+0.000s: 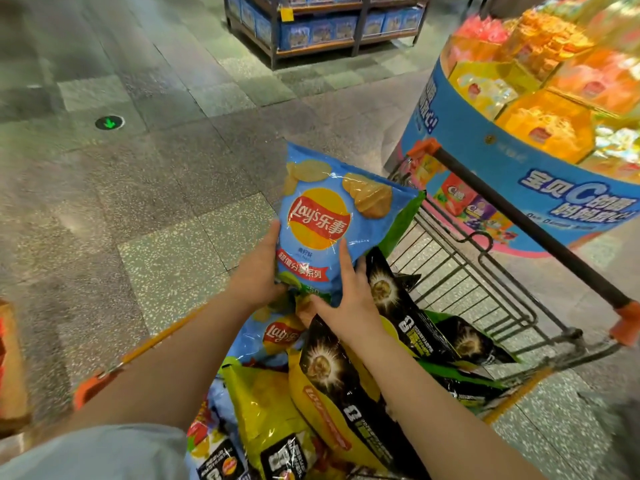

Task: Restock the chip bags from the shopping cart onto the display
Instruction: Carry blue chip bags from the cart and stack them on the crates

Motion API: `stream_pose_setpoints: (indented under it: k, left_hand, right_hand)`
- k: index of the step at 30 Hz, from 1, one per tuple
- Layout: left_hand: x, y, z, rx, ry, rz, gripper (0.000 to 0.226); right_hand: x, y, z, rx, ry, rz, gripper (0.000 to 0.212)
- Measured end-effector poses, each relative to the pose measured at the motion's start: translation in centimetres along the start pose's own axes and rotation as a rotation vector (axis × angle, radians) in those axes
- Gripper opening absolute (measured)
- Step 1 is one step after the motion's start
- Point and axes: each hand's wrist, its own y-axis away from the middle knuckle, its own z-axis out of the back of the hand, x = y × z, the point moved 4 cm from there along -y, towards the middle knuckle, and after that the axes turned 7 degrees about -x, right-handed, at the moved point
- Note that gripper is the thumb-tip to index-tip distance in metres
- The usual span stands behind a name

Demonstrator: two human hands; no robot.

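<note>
Crowding the cart (519, 230), black bags (398, 299) flank the held blue bag (332, 216).

Hands: two bare hands, left (258, 271) and right (349, 299)
Blue crinkly Lay's chip bags: two, one lifted (329, 216), one lying in the cart (266, 337)
Black-and-yellow chip bags: at least four (332, 382), a heaped pile hard to count exactly
Wire shopping carts with orange corners: one (519, 306)
Round blue-banded snack displays: one (485, 147)
Dark shelving racks of blue boxes: one (325, 26)
</note>
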Motion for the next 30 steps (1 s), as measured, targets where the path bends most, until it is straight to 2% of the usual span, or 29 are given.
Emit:
stream_pose_setpoints:
  k: [6,9,12,15,18,21,25,30]
  left_hand:
    - [-1.2,1.1,1.4,-0.085,-0.122,-0.008,0.114]
    - [-2.4,2.6,3.4,-0.195,-0.183,-0.058,0.119]
    - [-4.4,5.0,6.0,-0.326,-0.215,-0.063,0.119]
    - [-6.6,8.1,8.7,-0.437,-0.273,-0.032,0.116]
    - [-8.2,11.9,11.0,-0.530,-0.315,0.063,0.120]
    - [-9.9,16.4,13.1,-0.618,-0.393,0.165,0.114]
    - [-11.9,23.1,14.8,-0.756,-0.469,0.231,0.122]
    - [-14.4,32.1,15.1,-0.861,-0.594,0.406,0.121]
  right_hand:
    - [0.3,-0.4,0.5,-0.064,0.001,0.007,0.109]
    - [2.1,-0.1,1.3,-0.091,-0.032,0.101,0.103]
    - [4.5,-0.2,2.1,-0.050,-0.103,0.201,0.103]
    - [6.8,-0.1,2.8,0.041,-0.175,0.280,0.101]
    - [9.6,0.7,3.1,0.179,-0.242,0.353,0.100]
    - [12.4,2.3,3.1,0.321,-0.333,0.452,0.099]
    - [15.5,5.7,2.9,0.511,-0.426,0.552,0.097]
    - [18.4,11.6,3.0,0.693,-0.498,0.654,0.091]
